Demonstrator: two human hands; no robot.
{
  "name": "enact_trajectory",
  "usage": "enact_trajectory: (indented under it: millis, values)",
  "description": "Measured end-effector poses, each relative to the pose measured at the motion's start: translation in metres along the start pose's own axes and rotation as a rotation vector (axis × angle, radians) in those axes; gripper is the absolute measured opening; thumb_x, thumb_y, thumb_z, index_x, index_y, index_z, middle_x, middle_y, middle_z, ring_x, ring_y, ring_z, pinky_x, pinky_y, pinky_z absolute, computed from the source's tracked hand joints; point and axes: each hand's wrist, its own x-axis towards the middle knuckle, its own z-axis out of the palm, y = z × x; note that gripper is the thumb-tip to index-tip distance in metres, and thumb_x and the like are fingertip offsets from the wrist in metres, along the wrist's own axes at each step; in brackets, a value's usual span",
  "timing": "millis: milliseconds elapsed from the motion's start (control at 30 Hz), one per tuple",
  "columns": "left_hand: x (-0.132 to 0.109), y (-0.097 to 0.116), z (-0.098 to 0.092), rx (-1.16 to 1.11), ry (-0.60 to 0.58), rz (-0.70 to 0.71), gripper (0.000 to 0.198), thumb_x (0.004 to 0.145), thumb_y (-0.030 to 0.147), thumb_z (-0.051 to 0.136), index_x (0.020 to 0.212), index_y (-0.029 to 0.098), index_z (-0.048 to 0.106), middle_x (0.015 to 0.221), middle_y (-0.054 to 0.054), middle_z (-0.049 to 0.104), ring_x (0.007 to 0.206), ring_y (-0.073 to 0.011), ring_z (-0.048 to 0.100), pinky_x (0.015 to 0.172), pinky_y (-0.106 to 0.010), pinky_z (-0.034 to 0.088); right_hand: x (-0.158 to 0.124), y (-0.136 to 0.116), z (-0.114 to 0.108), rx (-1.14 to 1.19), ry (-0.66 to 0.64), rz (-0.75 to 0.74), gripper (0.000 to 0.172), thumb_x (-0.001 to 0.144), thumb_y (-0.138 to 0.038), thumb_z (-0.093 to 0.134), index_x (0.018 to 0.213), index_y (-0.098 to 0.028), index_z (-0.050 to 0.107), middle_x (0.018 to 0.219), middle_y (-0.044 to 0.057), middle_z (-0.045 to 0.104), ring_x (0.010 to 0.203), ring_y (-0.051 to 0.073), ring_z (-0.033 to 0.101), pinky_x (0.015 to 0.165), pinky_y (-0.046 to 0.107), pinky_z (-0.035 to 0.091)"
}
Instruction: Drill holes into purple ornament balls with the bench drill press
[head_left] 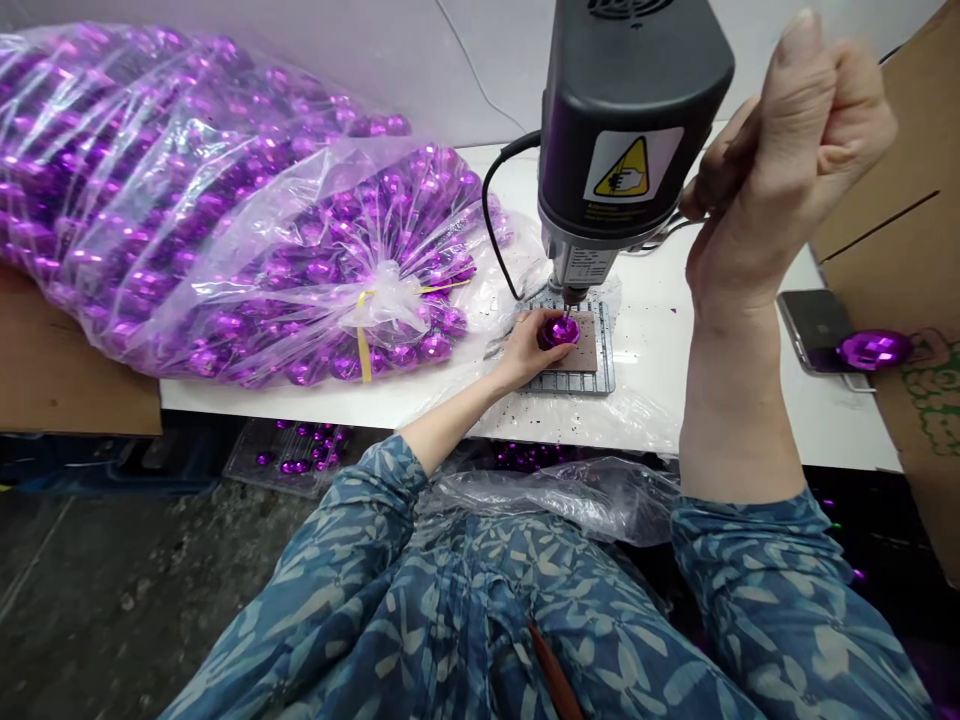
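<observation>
Left hand [519,352] grasping a purple mirrored bauble [561,331], held over a perforated metal plate [592,378] beneath the bench drill [622,130], with the drill bit [568,313] at the bauble's top. Right hand [780,180] clenched beside the drill head, near a metal lever [660,234]; grip on it cannot be confirmed. Risk: heavy pressure could crack the thin shell; if the bauble shifts, the bit could skid toward my left hand.
</observation>
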Motion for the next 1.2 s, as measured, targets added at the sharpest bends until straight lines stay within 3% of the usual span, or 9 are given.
enact_trajectory:
  millis: [233, 433, 567, 800, 1200]
  values:
    - [-0.004, -0.009, 0.013, -0.275, 0.014, -0.107, 0.059, 0.084, 0.04, 0.096, 0.133, 0.023, 0.067, 0.131, -0.012, 0.074, 0.125, -0.03, 0.071, 0.118, -0.056, 0.056, 0.001, 0.004, -0.001, 0.002, 0.009, -0.004, 0.071, 0.071, -0.079, 0.068, 0.068, -0.023, 0.025, 0.05, -0.009, 0.032, 0.041, 0.004, 0.036, 0.039, 0.029, 0.024]
    - [-0.005, -0.008, 0.014, -0.325, 0.029, -0.142, 0.059, 0.081, 0.04, 0.098, 0.13, 0.023, 0.069, 0.129, -0.011, 0.076, 0.125, -0.0313, 0.071, 0.119, -0.059, 0.056, -0.004, 0.003, -0.004, 0.026, -0.002, -0.023, 0.073, 0.073, -0.078, 0.071, 0.068, -0.022, 0.025, 0.048, -0.008, 0.034, 0.039, 0.004, 0.033, 0.039, 0.028, 0.023]
    - [-0.006, -0.008, 0.014, -0.333, 0.023, -0.142, 0.059, 0.082, 0.041, 0.097, 0.131, 0.023, 0.069, 0.13, -0.012, 0.076, 0.127, -0.0321, 0.071, 0.119, -0.059, 0.056, -0.021, 0.006, -0.008, 0.039, 0.034, -0.112, 0.073, 0.083, -0.072, 0.073, 0.066, -0.019, 0.026, 0.047, -0.008, 0.033, 0.04, 0.002, 0.033, 0.041, 0.024, 0.024]
    - [-0.006, -0.004, 0.012, -0.315, 0.023, -0.139, 0.058, 0.083, 0.04, 0.097, 0.13, 0.022, 0.069, 0.129, -0.012, 0.076, 0.126, -0.0328, 0.072, 0.119, -0.06, 0.055, -0.049, 0.019, -0.017, 0.091, 0.11, -0.195, 0.082, 0.091, -0.064, 0.076, 0.064, -0.019, 0.012, 0.047, -0.006, 0.009, 0.039, 0.004, 0.027, 0.04, 0.026, 0.02]
    - [-0.008, -0.001, 0.01, -0.321, 0.025, -0.126, 0.057, 0.083, 0.046, 0.096, 0.128, 0.024, 0.068, 0.128, -0.011, 0.075, 0.125, -0.0317, 0.069, 0.117, -0.056, 0.053, -0.066, 0.051, -0.032, 0.073, 0.1, -0.378, 0.06, 0.105, -0.043, 0.062, 0.067, -0.016, 0.024, 0.052, -0.006, 0.013, 0.045, 0.0, 0.02, 0.048, 0.018, 0.029]
